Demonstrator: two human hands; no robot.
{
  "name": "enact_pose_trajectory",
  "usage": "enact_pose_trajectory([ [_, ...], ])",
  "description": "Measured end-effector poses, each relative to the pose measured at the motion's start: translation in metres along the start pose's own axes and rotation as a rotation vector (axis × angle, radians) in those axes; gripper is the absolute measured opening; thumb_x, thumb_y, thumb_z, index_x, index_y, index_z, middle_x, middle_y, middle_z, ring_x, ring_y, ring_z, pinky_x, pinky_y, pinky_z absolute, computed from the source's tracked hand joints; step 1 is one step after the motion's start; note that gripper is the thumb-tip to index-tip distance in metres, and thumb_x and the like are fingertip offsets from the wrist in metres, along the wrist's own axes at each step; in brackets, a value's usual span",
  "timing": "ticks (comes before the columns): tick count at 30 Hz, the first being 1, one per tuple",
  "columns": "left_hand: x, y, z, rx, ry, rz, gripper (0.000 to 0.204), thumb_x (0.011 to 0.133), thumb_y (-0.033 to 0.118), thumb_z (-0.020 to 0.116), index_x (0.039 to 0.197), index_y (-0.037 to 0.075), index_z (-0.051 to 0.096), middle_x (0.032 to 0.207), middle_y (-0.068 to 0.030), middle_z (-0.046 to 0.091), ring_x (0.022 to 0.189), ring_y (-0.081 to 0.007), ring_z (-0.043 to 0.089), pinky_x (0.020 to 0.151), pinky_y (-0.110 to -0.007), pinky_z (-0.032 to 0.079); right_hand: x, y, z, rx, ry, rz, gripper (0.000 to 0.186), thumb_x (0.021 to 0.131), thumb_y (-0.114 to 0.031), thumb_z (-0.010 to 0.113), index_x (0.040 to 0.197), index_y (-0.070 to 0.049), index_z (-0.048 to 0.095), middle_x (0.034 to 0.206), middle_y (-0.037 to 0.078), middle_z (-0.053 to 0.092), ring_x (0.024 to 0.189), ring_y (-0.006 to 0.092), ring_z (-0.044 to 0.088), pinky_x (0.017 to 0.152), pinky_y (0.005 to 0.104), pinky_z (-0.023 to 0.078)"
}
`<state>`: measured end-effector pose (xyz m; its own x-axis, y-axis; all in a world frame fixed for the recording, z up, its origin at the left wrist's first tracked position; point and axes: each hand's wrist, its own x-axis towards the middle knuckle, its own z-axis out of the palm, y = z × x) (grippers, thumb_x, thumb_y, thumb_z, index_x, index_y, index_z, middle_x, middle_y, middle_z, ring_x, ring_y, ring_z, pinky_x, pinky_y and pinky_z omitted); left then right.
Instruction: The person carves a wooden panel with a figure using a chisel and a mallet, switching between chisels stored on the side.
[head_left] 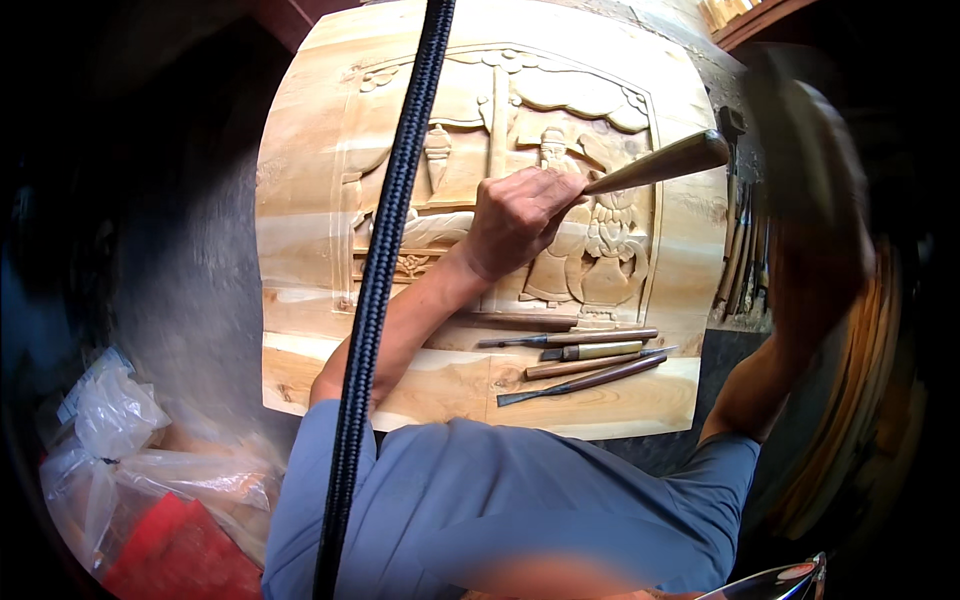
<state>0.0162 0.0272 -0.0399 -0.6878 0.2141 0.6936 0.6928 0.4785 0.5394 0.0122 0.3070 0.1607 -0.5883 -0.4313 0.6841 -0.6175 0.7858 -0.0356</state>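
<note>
A pale wooden panel (pixel 300 230) carved in relief with robed figures, a post and a scalloped canopy lies in front of me. My left hand (pixel 522 215) is closed round a chisel (pixel 665 163) over the bearded figure (pixel 553 150); its wooden handle slants up to the right, and my fist hides its blade. Raised at the right, beyond the panel's edge, my right hand (pixel 835 190) is smeared by motion. It grips what looks like a wooden mallet (pixel 785 130), also blurred. Several carving chisels (pixel 600 378) with wooden handles lie on the panel's near part.
More long-handled tools (pixel 742 245) are lined up beside the panel's right edge. A clear plastic bag (pixel 120 420) and something red (pixel 180 550) sit at the lower left. A black braided cord (pixel 385 250) crosses the view. Long wooden strips (pixel 850 390) stand at the right.
</note>
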Motion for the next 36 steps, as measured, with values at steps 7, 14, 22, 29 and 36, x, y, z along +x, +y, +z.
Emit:
enact_pose_trajectory([
  [7,-0.003,-0.006,-0.011,-0.36,0.267,-0.394,0.011,0.105,0.004,0.075,0.116,0.002,0.076,0.099,-0.0083,0.079,0.09,-0.0149,0.078,0.077,-0.029,0.068,-0.036,0.014,0.063,0.236,-0.006,0.55,0.063,0.091,-0.02,0.091,0.149,-0.012,0.067,0.123,0.01,0.082,0.106,0.0238,0.08,0.093,0.0391,0.064],
  [14,-0.025,-0.01,-0.058,-0.336,0.182,-0.583,0.015,0.108,0.002,0.071,0.122,-0.001,0.073,0.105,-0.0063,0.077,0.093,-0.0135,0.077,0.087,-0.029,0.067,-0.127,0.056,0.122,-0.279,-0.074,0.555,0.072,0.088,-0.041,0.091,0.151,-0.017,0.065,0.124,0.01,0.081,0.104,0.0306,0.082,0.087,0.0431,0.066],
  [22,-0.055,0.007,-0.077,-0.33,0.16,-0.758,0.019,0.109,0.007,0.071,0.125,-0.003,0.069,0.102,-0.0083,0.077,0.089,-0.0158,0.076,0.084,-0.03,0.066,-0.135,0.039,0.142,-0.469,-0.045,0.39,0.078,0.086,-0.056,0.089,0.146,-0.011,0.067,0.127,0.009,0.078,0.1,0.0288,0.076,0.083,0.0421,0.063],
  [29,-0.059,0.017,-0.075,-0.324,0.134,-0.808,0.02,0.109,0.007,0.071,0.125,-0.004,0.068,0.1,-0.0105,0.078,0.086,-0.0178,0.077,0.082,-0.031,0.065,-0.131,0.029,0.142,-0.431,-0.042,0.423,0.074,0.086,-0.044,0.092,0.146,-0.009,0.068,0.129,0.013,0.078,0.107,0.0335,0.076,0.091,0.0443,0.062],
  [36,-0.061,0.025,-0.068,-0.404,0.149,-0.924,0.019,0.108,0.009,0.073,0.124,-0.001,0.068,0.099,-0.0089,0.079,0.082,-0.0139,0.075,0.075,-0.027,0.063,-0.129,0.03,0.14,-0.378,-0.026,0.421,0.072,0.084,-0.037,0.095,0.146,-0.009,0.069,0.129,0.014,0.078,0.109,0.0336,0.077,0.095,0.0438,0.062],
])
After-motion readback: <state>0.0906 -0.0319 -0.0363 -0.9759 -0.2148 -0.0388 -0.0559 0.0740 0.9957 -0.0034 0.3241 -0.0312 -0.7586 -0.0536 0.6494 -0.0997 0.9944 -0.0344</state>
